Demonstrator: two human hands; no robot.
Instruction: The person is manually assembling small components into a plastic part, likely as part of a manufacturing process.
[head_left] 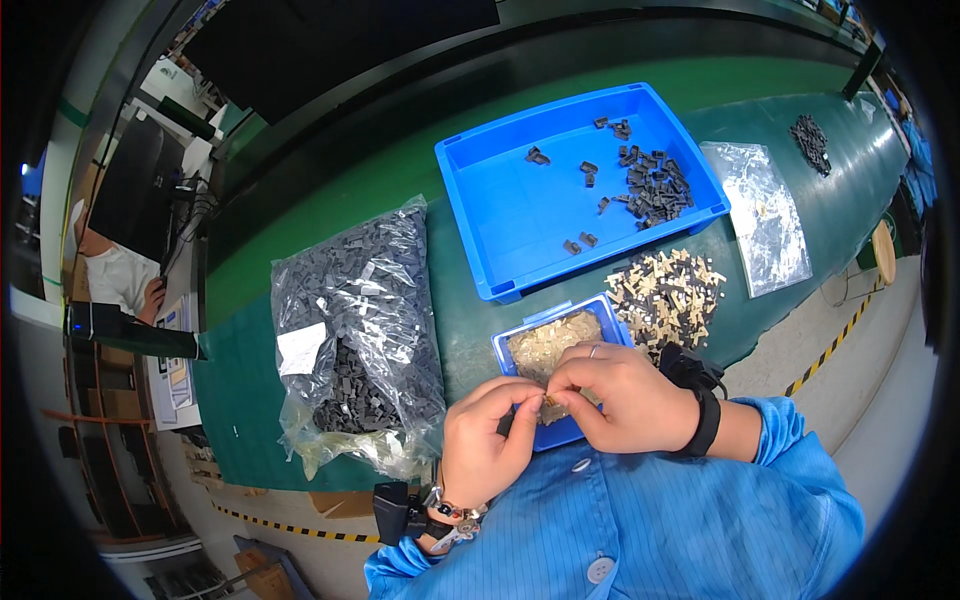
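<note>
My left hand (487, 437) and my right hand (628, 402) meet fingertip to fingertip over a small blue bin (508, 362). Both pinch at a tiny yellowish piece (549, 400), mostly covered by the fingers, so its kind does not show. Inside the bin lies a heap of small pale, translucent-looking parts (548, 341). Just beyond my right hand, a loose pile of small cream and black parts (667, 296) is spread on the green table mat (468, 340).
A large blue tray (520, 204) holding scattered small black parts (657, 188) stands behind the bin. To the left lies a big clear bag (355, 330) full of black parts. Right of the tray are a flat plastic bag (762, 220) and another black pile (810, 144). A person (118, 275) sits far left.
</note>
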